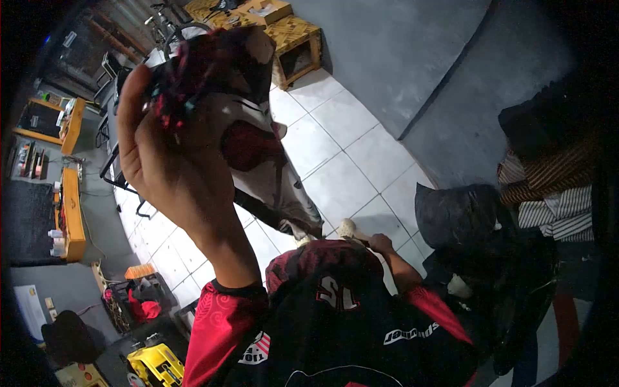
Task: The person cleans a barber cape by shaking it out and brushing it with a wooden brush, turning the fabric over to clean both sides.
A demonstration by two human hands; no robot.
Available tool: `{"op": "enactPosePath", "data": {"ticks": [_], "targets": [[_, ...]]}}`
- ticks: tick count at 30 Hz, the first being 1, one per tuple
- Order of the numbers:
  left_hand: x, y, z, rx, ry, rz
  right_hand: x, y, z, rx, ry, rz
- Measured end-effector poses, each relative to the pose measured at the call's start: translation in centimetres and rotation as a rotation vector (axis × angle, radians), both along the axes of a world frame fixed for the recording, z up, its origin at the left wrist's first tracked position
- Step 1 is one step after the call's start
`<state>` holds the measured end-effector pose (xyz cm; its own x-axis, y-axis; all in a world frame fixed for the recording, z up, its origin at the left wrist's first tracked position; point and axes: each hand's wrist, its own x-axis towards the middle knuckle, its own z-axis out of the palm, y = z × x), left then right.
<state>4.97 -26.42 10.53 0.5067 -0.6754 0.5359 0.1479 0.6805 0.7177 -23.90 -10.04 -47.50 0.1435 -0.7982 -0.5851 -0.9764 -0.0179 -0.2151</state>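
Note:
Raised high at the left of the head view, my left hand (pixel 171 148) has its fingers curled round a bunched piece of cloth, a garment by its look (pixel 258 148). This cloth is dark, grey-white and red with a printed pattern, and it hangs down toward my lap. Its upper part is gathered and blurred near my fingers. My right hand (pixel 381 243) is low beside my lap, close to a small cream-coloured thing (pixel 348 228); its fingers are small and partly hidden, so I cannot tell whether it holds that thing.
White tiles (pixel 348 155) cover the floor. A wooden table (pixel 293 42) stands at the back by the grey wall. On the right are a dark pillow (pixel 454 213) and striped folded cloths (pixel 558 213). A yellow object (pixel 155 364) sits lower left, below wooden wall shelves (pixel 74 216).

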Motion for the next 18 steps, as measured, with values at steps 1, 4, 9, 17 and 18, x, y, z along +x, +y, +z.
{"op": "enactPosePath", "data": {"ticks": [1, 4, 9, 17, 18], "targets": [[0.0, 0.1, 0.0, 0.012, -0.014, 0.051, -0.2, -0.1, 4.2, 0.014, -0.021, -0.087], [0.3, -0.8, -2.6, 0.115, -0.111, -0.045, -2.1, -0.5, 5.6, -0.325, -0.007, 0.059], [-0.2, -0.5, -5.8, 0.265, -0.238, -0.167, 2.3, -7.6, 26.9, -0.34, -0.171, 0.396], [-3.1, 4.3, -8.0, 0.309, 0.003, -0.211, 10.2, -14.8, 38.1, -1.177, -0.759, 0.325], [-3.1, 4.6, -8.0, 0.237, 0.09, -0.207, 10.5, -15.8, 37.7, -1.205, -0.763, 0.296]]}}
